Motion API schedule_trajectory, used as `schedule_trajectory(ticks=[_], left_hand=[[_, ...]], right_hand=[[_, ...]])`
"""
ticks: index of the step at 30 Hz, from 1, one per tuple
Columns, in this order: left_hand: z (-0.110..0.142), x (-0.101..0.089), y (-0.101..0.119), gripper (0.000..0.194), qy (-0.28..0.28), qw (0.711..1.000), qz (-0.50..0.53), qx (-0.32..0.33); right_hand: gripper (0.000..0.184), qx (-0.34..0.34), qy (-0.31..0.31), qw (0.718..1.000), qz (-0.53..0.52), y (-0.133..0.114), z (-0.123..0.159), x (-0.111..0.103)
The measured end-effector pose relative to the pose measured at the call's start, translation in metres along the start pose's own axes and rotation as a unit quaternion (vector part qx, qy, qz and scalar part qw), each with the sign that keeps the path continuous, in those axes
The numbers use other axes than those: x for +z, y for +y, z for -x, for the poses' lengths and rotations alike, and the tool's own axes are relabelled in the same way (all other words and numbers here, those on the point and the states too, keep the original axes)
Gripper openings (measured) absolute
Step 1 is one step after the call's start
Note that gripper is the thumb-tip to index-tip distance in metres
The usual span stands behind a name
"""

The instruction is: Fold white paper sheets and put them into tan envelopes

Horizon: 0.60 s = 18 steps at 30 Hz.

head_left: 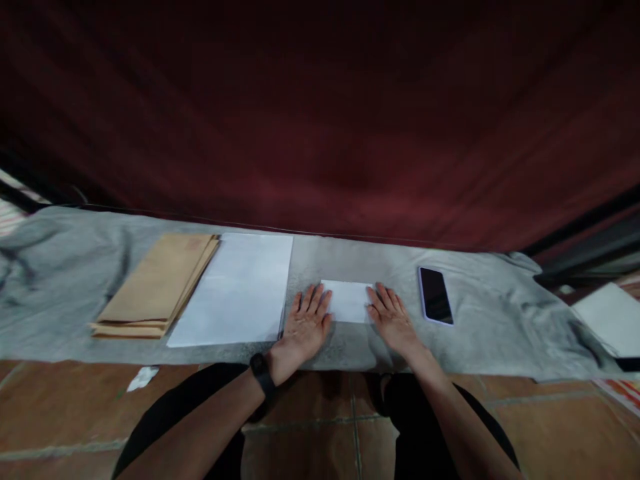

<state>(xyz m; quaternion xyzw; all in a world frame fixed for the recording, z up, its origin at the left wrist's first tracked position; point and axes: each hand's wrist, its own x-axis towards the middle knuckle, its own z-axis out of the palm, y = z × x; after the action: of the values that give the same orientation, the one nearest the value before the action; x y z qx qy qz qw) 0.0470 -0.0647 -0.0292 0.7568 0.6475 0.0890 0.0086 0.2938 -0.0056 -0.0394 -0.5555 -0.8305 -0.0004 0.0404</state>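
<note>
Small paper (347, 301): while it lies between them, my left hand (305, 325) and right hand (393, 320) rest flat at its edges, fingers slightly apart.
Brown stack (155, 283): beyond the white sheets (240, 287) left of my left hand; faint reddish mark (194, 244), unreadable.
Phone (436, 295): right of my right hand.

The small paper (349, 303) is white, the envelopes (160, 277) tan, the cloth (355, 259) grey.

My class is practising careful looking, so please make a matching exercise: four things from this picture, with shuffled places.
1. brown stack
2. large white paper
3. phone
4. small white paper

A. between left hand and right hand
B. right of the right hand
C. leftmost of the four
D. between brown stack and left hand

Pairs: 1-C, 2-D, 3-B, 4-A
</note>
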Motion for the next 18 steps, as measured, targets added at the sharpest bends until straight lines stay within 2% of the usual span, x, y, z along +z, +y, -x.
schedule_trajectory(ticks=[6, 9, 13, 16, 18], left_hand=[[0.000, -0.005, -0.006, 0.058, -0.028, 0.999, -0.036, 0.002], [0.000, -0.007, -0.006, 0.059, -0.030, 0.998, -0.048, 0.002], [0.000, -0.008, -0.004, 0.060, -0.022, 0.998, -0.053, 0.006], [-0.001, -0.005, -0.002, 0.060, 0.006, 0.998, -0.060, 0.012], [-0.001, 0.000, 0.001, 0.060, 0.021, 0.998, -0.052, 0.035]], right_hand=[[0.052, 0.021, 0.038, 0.999, -0.018, -0.001, -0.003, -0.003], [0.053, 0.013, 0.073, 0.996, -0.039, -0.010, -0.004, -0.004], [0.054, -0.051, 0.103, 0.989, -0.091, -0.040, -0.002, -0.003], [0.055, -0.121, 0.101, 0.981, -0.114, -0.063, 0.003, 0.002], [0.056, -0.142, 0.095, 0.979, -0.112, -0.073, 0.006, 0.006]])
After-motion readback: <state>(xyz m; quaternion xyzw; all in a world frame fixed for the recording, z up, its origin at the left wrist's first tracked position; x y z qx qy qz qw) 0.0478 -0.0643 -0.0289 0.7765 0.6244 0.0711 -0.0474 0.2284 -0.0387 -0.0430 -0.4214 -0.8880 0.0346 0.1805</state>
